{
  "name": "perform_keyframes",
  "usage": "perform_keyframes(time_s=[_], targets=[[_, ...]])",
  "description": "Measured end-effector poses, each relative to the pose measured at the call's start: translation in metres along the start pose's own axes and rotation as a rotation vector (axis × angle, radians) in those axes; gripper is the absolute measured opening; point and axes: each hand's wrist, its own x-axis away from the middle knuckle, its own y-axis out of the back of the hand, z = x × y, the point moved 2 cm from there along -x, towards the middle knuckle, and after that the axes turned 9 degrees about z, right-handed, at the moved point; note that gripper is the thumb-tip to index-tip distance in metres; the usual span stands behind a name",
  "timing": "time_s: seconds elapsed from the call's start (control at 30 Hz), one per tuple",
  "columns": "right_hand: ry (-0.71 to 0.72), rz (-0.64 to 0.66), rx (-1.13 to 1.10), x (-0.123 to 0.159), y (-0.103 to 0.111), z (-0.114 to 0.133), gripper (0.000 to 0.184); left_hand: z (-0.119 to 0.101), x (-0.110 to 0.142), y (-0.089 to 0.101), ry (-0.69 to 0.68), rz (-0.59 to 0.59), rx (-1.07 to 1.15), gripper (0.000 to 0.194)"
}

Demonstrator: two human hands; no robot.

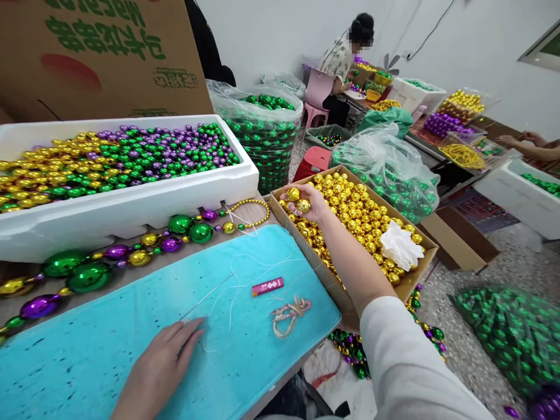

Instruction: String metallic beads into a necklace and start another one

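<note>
Right sleeve (406, 350): white, lower right of the frame, nearest the camera; a bare forearm (354, 256) runs up from it across an open cardboard box (422, 269).
Right hand (315, 205): upper middle of the frame, at the box's left corner, fingers curled and clamped on two gold beads (303, 205).
Box contents: more gold beads fill it, crumpled white paper (400, 245) lying on top towards the right.
Left hand (161, 364): bottom, left of centre, over a blue mat (245, 361); fingers close together at the needle's (206, 296) lower end; cannot tell whether they pinch it.
Mat: white thread (230, 309) loops across the middle; a pink strip (268, 286) and a knotted cord (289, 318) lie to the right.
Bead string (200, 232): green, purple and gold, between the mat and a white foam box (175, 204) at left.
Background: a green bead sack (271, 140) at top centre; a co-worker (336, 64) sits on a pink chair (318, 90) beyond.
</note>
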Motion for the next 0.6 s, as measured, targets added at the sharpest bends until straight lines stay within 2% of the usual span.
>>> perform_keyframes(time_s=[0.27, 0.4, 0.5, 0.6], targets=[[0.099, 0.18, 0.086, 0.015, -0.01, 0.001, 0.035, -0.002, -0.003, 0.0, 0.017, 0.027, 0.043, 0.043], [0.102, 0.235, 0.13, 0.021, -0.017, 0.003, 0.043, -0.002, -0.001, 0.001, 0.017, 0.021, 0.078, 0.041], [0.1, 0.252, 0.139, 0.027, -0.027, 0.005, 0.047, -0.008, -0.004, 0.009, 0.036, -0.017, 0.102, 0.041], [0.081, 0.263, 0.126, 0.034, -0.045, 0.005, 0.045, -0.026, -0.017, 0.027, 0.044, -0.092, 0.175, 0.041]])
